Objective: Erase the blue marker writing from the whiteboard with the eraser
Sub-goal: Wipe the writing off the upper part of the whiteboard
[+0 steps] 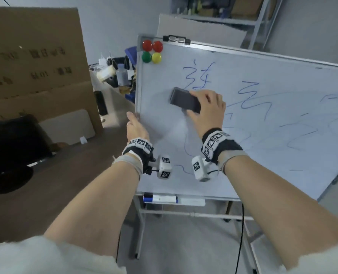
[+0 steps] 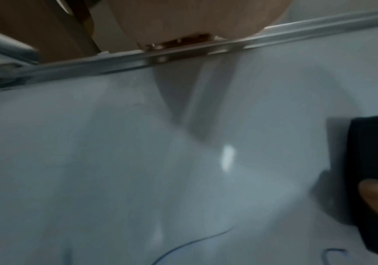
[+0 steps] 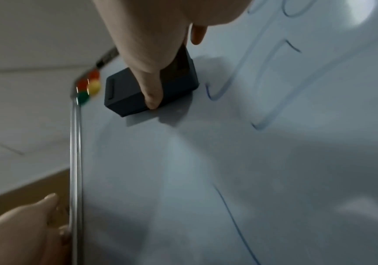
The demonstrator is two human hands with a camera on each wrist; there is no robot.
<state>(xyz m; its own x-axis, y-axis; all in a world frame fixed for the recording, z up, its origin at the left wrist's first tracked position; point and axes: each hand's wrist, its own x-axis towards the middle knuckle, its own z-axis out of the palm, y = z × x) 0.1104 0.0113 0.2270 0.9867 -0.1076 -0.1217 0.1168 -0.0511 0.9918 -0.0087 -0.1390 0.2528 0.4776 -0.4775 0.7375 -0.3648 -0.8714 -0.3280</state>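
The right hand [image 1: 205, 107] holds the eraser [image 1: 185, 99] in a thumb-and-finger grip, flat against the whiteboard [image 1: 263, 135]. The left hand [image 1: 135, 127] rests on the board's left frame; whether its grip closes round the edge cannot be told. Keep the eraser face flush — press evenly, stroke toward the blue writing [image 1: 251, 95] just right of and above the grip. Open board lies rightward; the magnets [image 1: 152, 51] sit up-left, near the corner.

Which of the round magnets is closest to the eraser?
The yellow magnet. It sits at the bottom right of the four, nearest the eraser; the green one is beside it and the two red ones are above.
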